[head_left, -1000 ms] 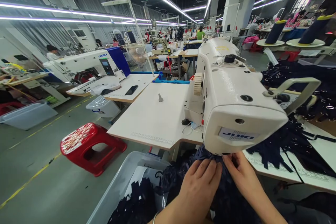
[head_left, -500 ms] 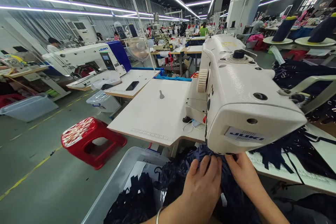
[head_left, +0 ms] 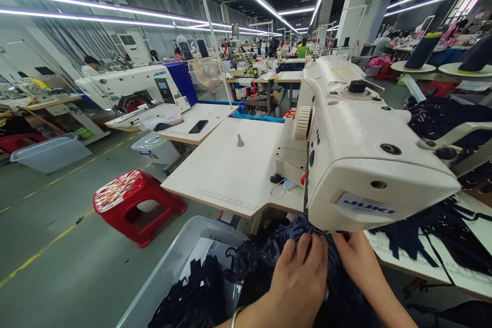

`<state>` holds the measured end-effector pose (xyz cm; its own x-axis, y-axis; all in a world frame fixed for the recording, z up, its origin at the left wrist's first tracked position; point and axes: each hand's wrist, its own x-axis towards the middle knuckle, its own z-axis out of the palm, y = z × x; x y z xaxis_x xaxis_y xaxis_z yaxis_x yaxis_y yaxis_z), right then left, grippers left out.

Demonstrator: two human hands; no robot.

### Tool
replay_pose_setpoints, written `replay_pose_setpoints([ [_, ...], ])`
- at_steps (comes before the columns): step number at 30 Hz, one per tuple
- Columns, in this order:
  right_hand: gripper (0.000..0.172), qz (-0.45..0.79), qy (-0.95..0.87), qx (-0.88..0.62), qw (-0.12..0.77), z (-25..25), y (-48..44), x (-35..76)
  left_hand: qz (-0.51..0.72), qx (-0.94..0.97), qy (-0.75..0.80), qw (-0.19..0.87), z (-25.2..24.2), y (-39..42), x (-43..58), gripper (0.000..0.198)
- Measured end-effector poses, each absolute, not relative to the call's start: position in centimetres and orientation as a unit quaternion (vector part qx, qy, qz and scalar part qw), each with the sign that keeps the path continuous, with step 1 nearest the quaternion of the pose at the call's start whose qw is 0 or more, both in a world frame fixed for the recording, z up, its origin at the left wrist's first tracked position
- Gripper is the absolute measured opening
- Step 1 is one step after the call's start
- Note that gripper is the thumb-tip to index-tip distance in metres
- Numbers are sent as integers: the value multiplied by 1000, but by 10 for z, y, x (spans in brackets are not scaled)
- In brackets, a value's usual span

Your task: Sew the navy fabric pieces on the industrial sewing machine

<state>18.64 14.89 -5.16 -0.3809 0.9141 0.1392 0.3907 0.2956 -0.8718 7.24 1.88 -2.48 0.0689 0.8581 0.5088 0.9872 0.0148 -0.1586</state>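
Observation:
My left hand (head_left: 302, 279) lies on a pile of dark navy fabric (head_left: 265, 261) just under the head of a white JUKI sewing machine (head_left: 361, 164); its fingers are curled down and press the cloth. My right hand (head_left: 355, 261) is beside it to the right, fingers pinching the same fabric under the machine head; the fingertips are partly hidden by the machine. More navy pieces (head_left: 423, 225) spread over the table on the right.
A clear plastic bin (head_left: 172, 271) with navy pieces stands at lower left. A red stool (head_left: 134, 205) is on the floor. The white sewing table (head_left: 230, 169) extends left; another JUKI machine (head_left: 134, 87) and a phone (head_left: 198, 126) lie beyond. Thread cones (head_left: 423, 48) stand at right.
The view shifted slightly right and down. Both hands stayed on the navy fabric under the machine head, the left hand's fingers closing a little further over the cloth.

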Motion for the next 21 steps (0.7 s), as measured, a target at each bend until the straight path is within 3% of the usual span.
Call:
replay_pose_setpoints([
  [10, 46, 455, -698, -432, 345, -75, 162, 194, -211, -658, -657, 301, -41, 29, 66, 36],
  [21, 53, 547, -676, -426, 249, -101, 145, 224, -162, -721, -628, 245, -36, 28, 56, 45],
])
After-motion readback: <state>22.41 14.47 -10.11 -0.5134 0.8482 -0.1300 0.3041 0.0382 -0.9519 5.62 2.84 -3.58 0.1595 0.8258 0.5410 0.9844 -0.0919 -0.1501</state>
